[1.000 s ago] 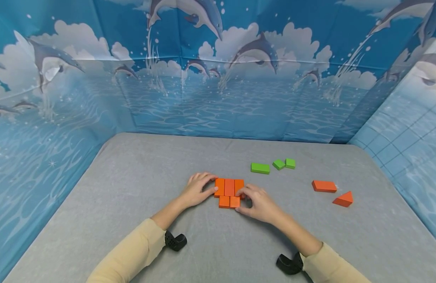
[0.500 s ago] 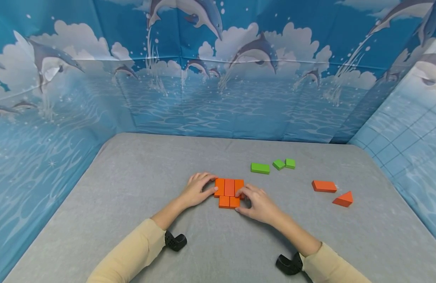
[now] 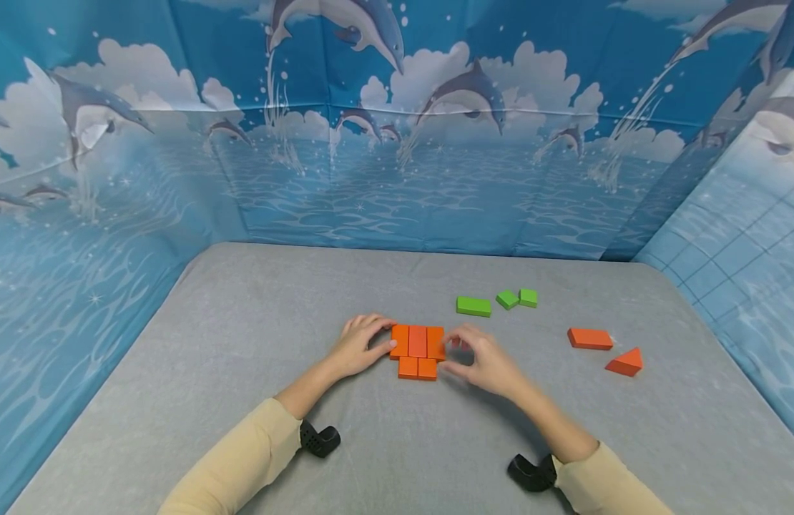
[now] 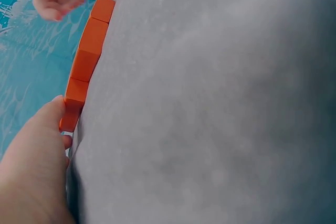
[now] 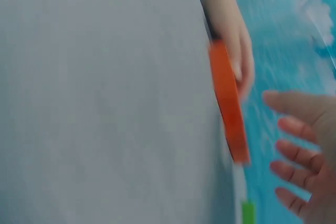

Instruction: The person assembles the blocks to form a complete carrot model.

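Five orange blocks (image 3: 418, 342) lie side by side on the grey counter (image 3: 242, 300): three in the far row, two smaller ones in the near row. The left hand (image 3: 352, 350) rests with relaxed fingers and thumb touching the left block of the far row; in the left wrist view its fingers are largely concealed behind the thumb. The right hand (image 3: 483, 361) holds nothing; its thumb and fingers are parted, just beside the right side of the assembly. The right wrist view is blurred, so seams between blocks cannot be resolved there, and a green block (image 5: 248, 213) is cut off at the lower edge. The sleeves (image 3: 242, 458) run out of the head view's bottom edge.
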Tool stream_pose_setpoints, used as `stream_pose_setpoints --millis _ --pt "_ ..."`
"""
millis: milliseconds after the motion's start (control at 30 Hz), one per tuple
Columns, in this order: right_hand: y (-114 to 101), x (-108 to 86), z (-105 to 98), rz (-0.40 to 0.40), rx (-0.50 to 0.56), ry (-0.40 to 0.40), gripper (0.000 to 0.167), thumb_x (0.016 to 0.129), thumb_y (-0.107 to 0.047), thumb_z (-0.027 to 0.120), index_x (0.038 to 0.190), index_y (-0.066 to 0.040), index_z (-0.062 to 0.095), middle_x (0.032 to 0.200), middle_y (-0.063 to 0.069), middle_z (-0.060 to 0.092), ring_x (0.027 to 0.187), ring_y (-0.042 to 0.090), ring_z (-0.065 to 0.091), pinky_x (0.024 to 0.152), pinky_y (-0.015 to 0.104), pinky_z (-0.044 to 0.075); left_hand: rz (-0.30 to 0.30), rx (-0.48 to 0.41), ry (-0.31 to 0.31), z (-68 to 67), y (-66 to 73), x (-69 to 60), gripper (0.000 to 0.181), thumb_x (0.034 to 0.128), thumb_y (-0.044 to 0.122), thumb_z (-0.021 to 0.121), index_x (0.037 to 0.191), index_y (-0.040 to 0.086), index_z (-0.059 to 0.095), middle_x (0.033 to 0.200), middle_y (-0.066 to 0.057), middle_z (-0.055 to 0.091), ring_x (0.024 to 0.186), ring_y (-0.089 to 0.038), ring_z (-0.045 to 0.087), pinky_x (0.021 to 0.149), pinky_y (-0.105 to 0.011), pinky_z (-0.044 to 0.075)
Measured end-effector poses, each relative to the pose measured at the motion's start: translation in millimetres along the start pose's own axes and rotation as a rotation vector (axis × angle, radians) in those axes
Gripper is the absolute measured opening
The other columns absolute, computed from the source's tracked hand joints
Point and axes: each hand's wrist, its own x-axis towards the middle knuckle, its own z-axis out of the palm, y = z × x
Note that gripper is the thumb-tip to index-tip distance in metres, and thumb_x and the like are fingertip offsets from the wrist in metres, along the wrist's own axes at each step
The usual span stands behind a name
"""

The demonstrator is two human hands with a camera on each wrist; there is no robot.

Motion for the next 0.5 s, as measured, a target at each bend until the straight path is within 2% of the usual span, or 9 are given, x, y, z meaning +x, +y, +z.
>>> stream_pose_setpoints --millis 267,400,500 --pt "40 -18.7 -56 0.056 -0.070 0.164 0.034 0.075 -0.001 0.072 0.106 -0.002 0.060 0.090 0.006 0.056 0.079 0.025 0.050 0.068 0.035 0.043 0.006 -0.001 0.001 -0.8 0.9 -0.3 0.039 0.0908 0.032 0.055 0.123 0.011 0.055 0.120 -0.004 0.055 0.111 -0.024 0.044 0.099 -0.047 0.025" --pt "61 -35.8 -83 0.157 -0.127 0.183 0.033 0.080 -0.003 0.069 0.111 -0.001 0.059 0.093 0.009 0.056 0.082 0.024 0.048 0.069 0.029 0.040 0.007 0.006 0.003 -0.2 0.2 0.0 0.039 0.0908 0.033 0.055 0.123 0.011 0.055 0.119 -0.004 0.054 0.111 -0.024 0.044 0.099 -0.047 0.025" --pt "76 -49.7 -100 0.236 -0.142 0.181 0.032 0.084 -0.008 0.066 0.114 -0.001 0.058 0.095 0.012 0.055 0.084 0.018 0.047 0.069 0.021 0.039 0.016 0.007 0.010 0.4 -0.1 0.1 0.039 0.0908 0.033 0.055 0.123 0.011 0.055 0.119 -0.004 0.055 0.111 -0.024 0.044 0.098 -0.047 0.025"
